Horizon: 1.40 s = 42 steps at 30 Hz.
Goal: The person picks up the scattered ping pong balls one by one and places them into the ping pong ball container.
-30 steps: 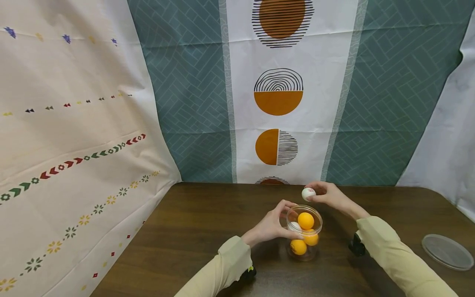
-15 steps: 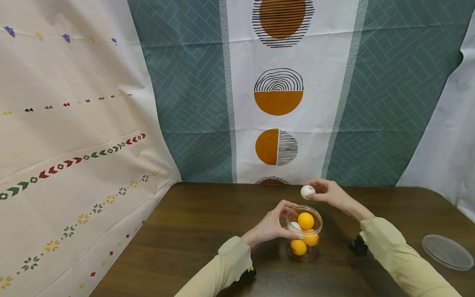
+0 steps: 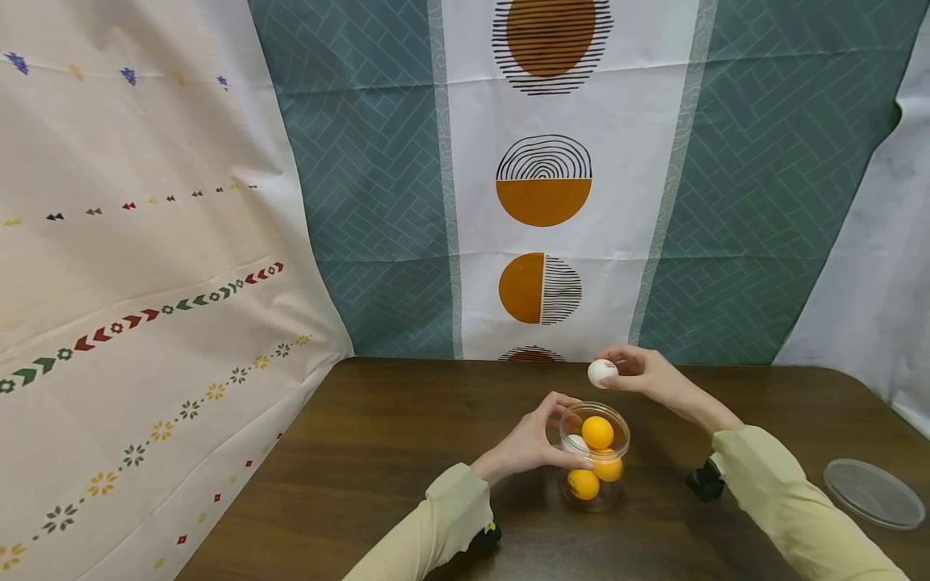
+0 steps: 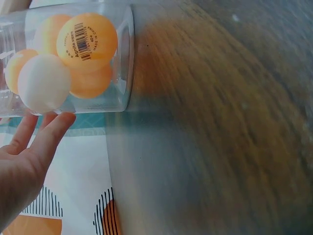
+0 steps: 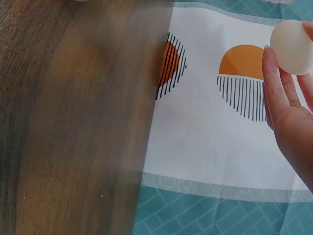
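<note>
A clear plastic jar stands on the table, held round its left side by my left hand, thumb in front and fingers behind. Inside it are several orange ping-pong balls and a white ball. In the left wrist view, one orange ball shows black print and a barcode. My right hand pinches another white ping-pong ball between thumb and fingertips, above and behind the jar's mouth. Red print shows on that ball. The right wrist view shows the pinched ball at the upper right.
A round translucent lid lies flat at the right of the dark wooden table. Patterned cloth hangs along the table's back edge, and a cream cloth hangs at the left.
My right hand has risen slightly with the white ping-pong ball, while its forearm has shifted a little to the right. My left hand and the jar stay in place.
</note>
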{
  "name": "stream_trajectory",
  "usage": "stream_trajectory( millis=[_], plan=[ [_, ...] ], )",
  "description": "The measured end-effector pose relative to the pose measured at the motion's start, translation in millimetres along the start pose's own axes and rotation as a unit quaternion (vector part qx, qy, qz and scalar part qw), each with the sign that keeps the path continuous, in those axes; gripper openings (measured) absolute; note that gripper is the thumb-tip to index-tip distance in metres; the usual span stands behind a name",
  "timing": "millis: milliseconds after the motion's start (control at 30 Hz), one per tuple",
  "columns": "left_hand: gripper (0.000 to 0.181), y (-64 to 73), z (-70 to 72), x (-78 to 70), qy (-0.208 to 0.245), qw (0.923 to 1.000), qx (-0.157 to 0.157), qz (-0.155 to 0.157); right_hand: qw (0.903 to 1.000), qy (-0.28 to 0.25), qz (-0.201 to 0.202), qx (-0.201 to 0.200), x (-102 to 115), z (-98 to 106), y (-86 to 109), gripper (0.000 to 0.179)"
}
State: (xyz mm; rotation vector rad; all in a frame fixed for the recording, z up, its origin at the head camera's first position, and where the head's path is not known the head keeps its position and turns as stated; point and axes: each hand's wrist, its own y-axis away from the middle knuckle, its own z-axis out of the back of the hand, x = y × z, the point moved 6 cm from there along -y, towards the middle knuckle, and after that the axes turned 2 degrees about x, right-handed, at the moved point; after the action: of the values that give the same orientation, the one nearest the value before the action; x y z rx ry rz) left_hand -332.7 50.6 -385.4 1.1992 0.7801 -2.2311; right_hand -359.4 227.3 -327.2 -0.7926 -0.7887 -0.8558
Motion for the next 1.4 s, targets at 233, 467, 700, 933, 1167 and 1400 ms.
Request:
stream_trajectory(
  millis=[233, 467, 700, 933, 1167, 1400],
  plan=[
    [0.062, 0.7, 0.4, -0.2, -0.009, 0.9999, -0.008, 0.004, 1.0, -0.004, 0.003, 0.005, 8.8, 0.8, 2.6, 0.037],
    [0.063, 1.0, 0.2, -0.8, -0.007, 0.9999, -0.006, 0.004, 0.9996, -0.018, 0.012, 0.017, 13.8, -1.1, 4.3, 0.036],
    [0.062, 3.0, 0.8, -6.3, -0.005, 1.0, -0.004, -0.002, 0.9991, -0.02, 0.023, 0.029, 20.0, -4.0, 5.2, 0.037],
    [0.063, 2.2, 0.5, -2.6, -0.006, 1.0, -0.003, -0.004, 0.9984, -0.027, 0.031, 0.038, 25.9, -5.8, 7.9, 0.039],
    [0.063, 2.1, 0.4, -2.6, -0.002, 1.0, -0.003, 0.0, 0.9966, -0.041, 0.043, 0.057, 30.8, -10.4, 10.8, 0.037],
    [0.063, 2.0, 0.3, -3.1, 0.0, 1.0, -0.006, -0.004, 0.9933, -0.057, 0.056, 0.083, 34.8, -16.4, 14.7, 0.035]
  ],
)
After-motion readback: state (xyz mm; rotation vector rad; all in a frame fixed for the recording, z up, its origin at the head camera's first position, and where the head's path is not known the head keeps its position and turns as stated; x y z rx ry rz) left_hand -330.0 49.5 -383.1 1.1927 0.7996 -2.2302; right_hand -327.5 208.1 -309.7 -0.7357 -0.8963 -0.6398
